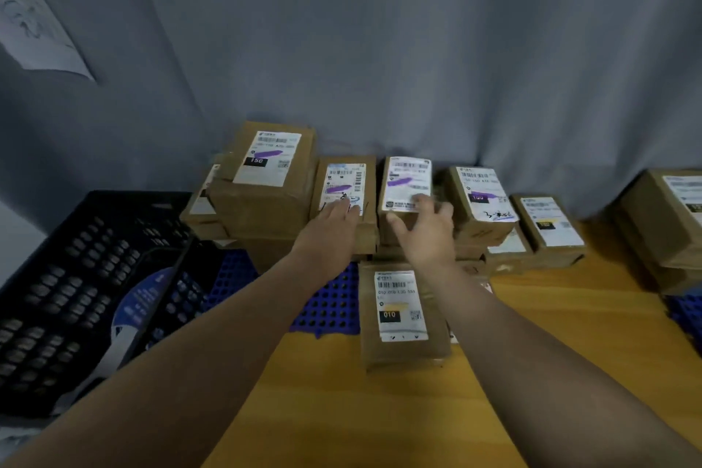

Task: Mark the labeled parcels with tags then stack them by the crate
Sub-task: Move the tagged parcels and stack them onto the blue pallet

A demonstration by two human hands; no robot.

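Several brown cardboard parcels with white labels are stacked against the grey curtain beside a black crate [76, 277]. My left hand [334, 220] rests flat with straight fingers on the label of a purple-marked parcel [343, 179]. Just to its right, my right hand [425, 228] grips the near end of another purple-marked parcel [406, 179]. A taller parcel marked 150 [266, 160] tops the stack at the left. One parcel with a yellow mark and 010 [399, 312] lies alone on the wooden table in front.
A blue perforated mat [330, 308] lies under the stack. More parcels sit at the right, one with a yellow mark [547, 224] and a large one [668, 217] at the edge. The wooden table [342, 410] spreads toward me.
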